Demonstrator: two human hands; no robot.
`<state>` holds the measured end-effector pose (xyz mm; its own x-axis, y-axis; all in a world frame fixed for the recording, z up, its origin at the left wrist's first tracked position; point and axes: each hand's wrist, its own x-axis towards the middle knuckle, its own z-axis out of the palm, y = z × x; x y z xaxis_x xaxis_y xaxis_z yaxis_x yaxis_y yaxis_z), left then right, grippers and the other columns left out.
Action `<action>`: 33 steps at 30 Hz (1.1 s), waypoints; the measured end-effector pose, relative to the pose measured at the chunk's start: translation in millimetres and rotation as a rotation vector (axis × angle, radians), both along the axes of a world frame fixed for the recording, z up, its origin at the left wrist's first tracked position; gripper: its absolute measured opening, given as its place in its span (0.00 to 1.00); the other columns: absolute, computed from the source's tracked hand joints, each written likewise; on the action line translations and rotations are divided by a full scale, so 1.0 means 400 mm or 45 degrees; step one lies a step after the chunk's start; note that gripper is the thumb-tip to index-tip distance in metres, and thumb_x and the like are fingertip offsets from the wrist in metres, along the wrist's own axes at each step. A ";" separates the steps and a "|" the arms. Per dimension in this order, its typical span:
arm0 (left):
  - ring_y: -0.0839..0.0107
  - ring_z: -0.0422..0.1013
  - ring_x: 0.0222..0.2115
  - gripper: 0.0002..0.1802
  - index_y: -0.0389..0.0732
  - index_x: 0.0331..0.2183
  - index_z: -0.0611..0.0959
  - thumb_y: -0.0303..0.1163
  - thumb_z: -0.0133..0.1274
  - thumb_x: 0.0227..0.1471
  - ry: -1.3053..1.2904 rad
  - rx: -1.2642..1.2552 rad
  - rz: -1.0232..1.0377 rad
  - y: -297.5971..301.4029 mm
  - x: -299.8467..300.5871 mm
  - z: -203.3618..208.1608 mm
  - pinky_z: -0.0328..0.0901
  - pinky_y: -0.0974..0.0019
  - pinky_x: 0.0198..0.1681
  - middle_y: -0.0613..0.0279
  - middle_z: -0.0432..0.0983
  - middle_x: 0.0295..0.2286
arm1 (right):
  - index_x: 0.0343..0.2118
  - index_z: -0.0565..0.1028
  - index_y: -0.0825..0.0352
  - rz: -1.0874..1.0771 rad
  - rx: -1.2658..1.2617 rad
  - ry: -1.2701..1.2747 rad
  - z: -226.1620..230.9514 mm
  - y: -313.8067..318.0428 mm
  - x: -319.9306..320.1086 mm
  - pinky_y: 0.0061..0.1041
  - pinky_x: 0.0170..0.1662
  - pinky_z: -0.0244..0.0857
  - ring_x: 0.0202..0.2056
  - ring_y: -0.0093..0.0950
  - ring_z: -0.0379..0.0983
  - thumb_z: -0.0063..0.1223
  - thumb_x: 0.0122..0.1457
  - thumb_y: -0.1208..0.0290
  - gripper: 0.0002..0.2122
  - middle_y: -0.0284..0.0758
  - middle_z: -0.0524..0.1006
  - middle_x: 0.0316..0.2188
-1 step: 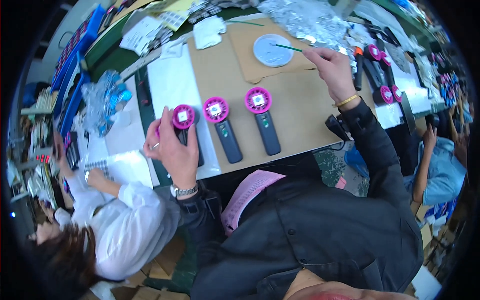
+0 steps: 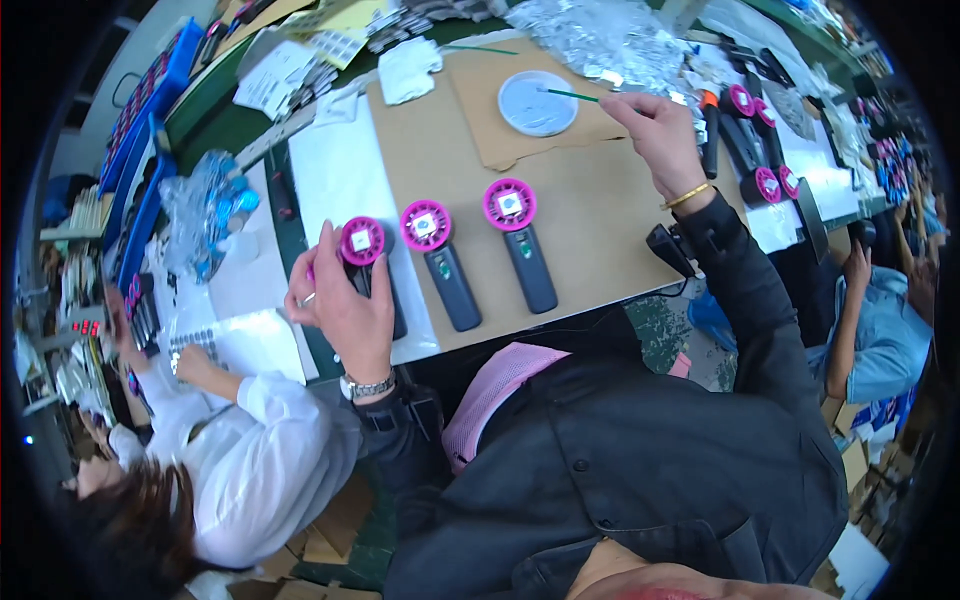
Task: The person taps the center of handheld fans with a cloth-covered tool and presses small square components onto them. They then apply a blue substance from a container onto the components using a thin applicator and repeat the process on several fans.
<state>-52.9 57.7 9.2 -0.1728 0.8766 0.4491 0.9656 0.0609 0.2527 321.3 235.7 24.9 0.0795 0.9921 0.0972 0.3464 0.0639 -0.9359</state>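
My left hand (image 2: 350, 310) has its thumb and fingers on either side of a handheld fan (image 2: 362, 241) with a pink round head and dark handle, partly hidden by the hand. Another bit of pink shows behind its fingers. To its right lie two similar fans, one in the middle (image 2: 427, 226) and one farther right (image 2: 510, 204), heads away from me, each with a white square at its centre. Pinched in my right hand (image 2: 655, 130) is a thin green stick (image 2: 573, 95). Its far tip is over a round, shallow white dish (image 2: 538, 118).
Brown cardboard (image 2: 600, 240) covers the worktop. Crumpled silvery packets (image 2: 590, 40) and a folded white cloth (image 2: 410, 72) lie at the back. More pink-headed fans (image 2: 766, 185) and an orange-and-black tool (image 2: 710, 125) are at right. A co-worker in white (image 2: 260, 460) sits left.
The view has shifted slightly, so the bench things sit a little differently in it. Both hands keep their places and grips.
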 end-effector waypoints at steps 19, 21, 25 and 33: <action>0.57 0.62 0.63 0.44 0.39 0.67 0.74 0.35 0.73 0.52 -0.170 0.041 0.033 0.001 0.049 -0.005 0.39 0.42 0.70 0.62 0.84 0.53 | 0.42 0.89 0.70 0.061 -0.314 0.180 -0.031 0.045 -0.007 0.19 0.28 0.55 0.24 0.13 0.63 0.68 0.66 0.67 0.10 0.22 0.74 0.24; 0.57 0.62 0.63 0.44 0.39 0.67 0.74 0.35 0.73 0.52 -0.161 0.043 0.035 0.001 0.052 -0.005 0.39 0.42 0.70 0.63 0.84 0.53 | 0.41 0.89 0.69 0.057 -0.382 0.241 -0.021 0.043 -0.005 0.19 0.25 0.52 0.22 0.12 0.59 0.67 0.66 0.67 0.09 0.20 0.72 0.23; 0.57 0.62 0.63 0.44 0.40 0.67 0.74 0.35 0.73 0.52 -0.147 0.046 0.040 0.001 0.055 -0.006 0.38 0.42 0.70 0.63 0.84 0.53 | 0.40 0.89 0.66 0.031 -0.521 0.403 -0.015 0.044 0.016 0.20 0.23 0.44 0.20 0.11 0.52 0.66 0.67 0.67 0.08 0.17 0.65 0.21; 0.57 0.62 0.63 0.44 0.40 0.67 0.74 0.36 0.74 0.52 -0.184 0.058 0.038 0.004 0.059 -0.010 0.39 0.42 0.70 0.63 0.85 0.52 | 0.43 0.88 0.68 0.011 0.347 -0.014 -0.026 0.023 0.033 0.18 0.24 0.46 0.21 0.11 0.54 0.66 0.68 0.67 0.09 0.17 0.65 0.20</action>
<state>-29.3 59.3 5.1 -0.2644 0.8492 0.4572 0.9169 0.0743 0.3921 334.6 245.0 14.5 0.0685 0.9299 0.3615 0.3544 0.3160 -0.8801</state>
